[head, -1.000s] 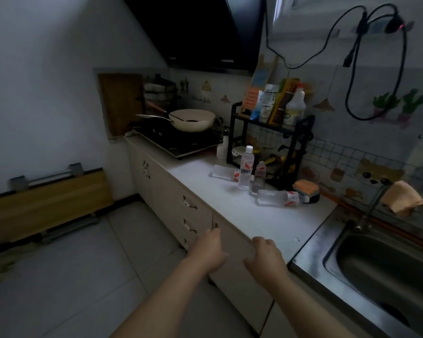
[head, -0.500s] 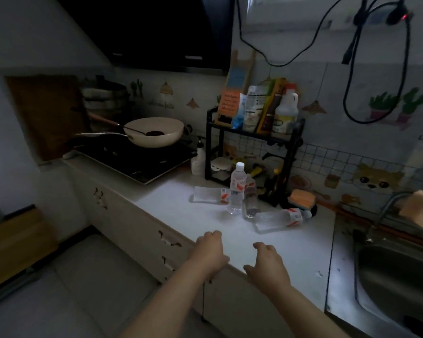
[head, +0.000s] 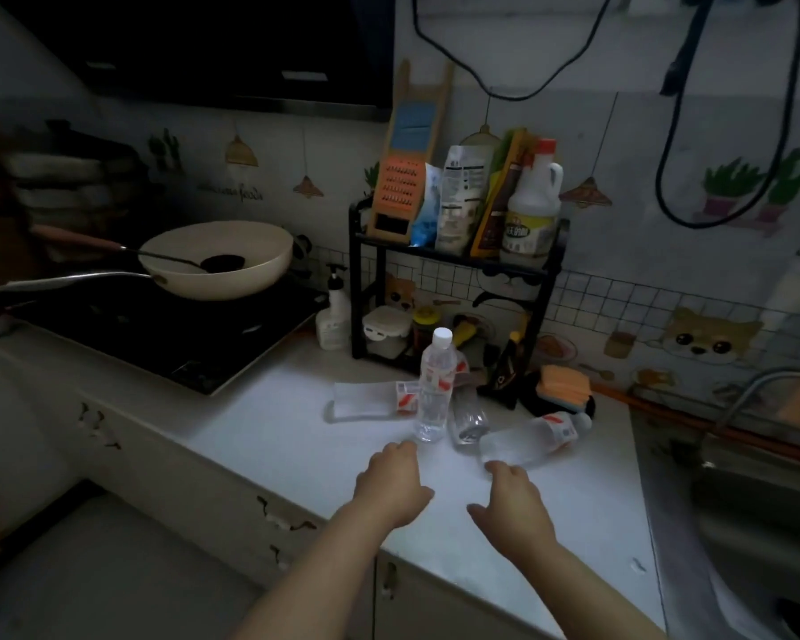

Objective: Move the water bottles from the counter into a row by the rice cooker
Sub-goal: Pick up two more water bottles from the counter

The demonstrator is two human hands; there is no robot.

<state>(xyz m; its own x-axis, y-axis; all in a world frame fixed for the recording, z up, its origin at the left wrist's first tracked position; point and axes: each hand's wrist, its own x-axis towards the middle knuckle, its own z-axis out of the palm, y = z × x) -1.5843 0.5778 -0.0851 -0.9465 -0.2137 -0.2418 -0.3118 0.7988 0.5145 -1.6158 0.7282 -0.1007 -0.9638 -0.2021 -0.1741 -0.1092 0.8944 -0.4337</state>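
Clear water bottles with red and white labels sit together on the white counter (head: 259,436). One bottle (head: 435,385) stands upright with a white cap. Another bottle (head: 370,399) lies on its side to its left. A third (head: 467,415) lies behind the upright one, and one more (head: 532,436) lies to the right. My left hand (head: 393,487) hovers just in front of the upright bottle, fingers curled, holding nothing. My right hand (head: 511,505) is over the counter near the base of the rightmost bottle, empty, fingers loosely apart. No rice cooker is clearly seen.
A black rack (head: 453,270) with sauce bottles and a grater stands behind the bottles. A cream pan (head: 218,261) rests on the black cooktop (head: 167,334) at left. A sponge (head: 564,383) lies right of the rack. The steel sink (head: 758,524) and tap are at the right.
The view has moved closer to the counter. Both hands have advanced over the countertop toward the bottles; the bottles have not moved.
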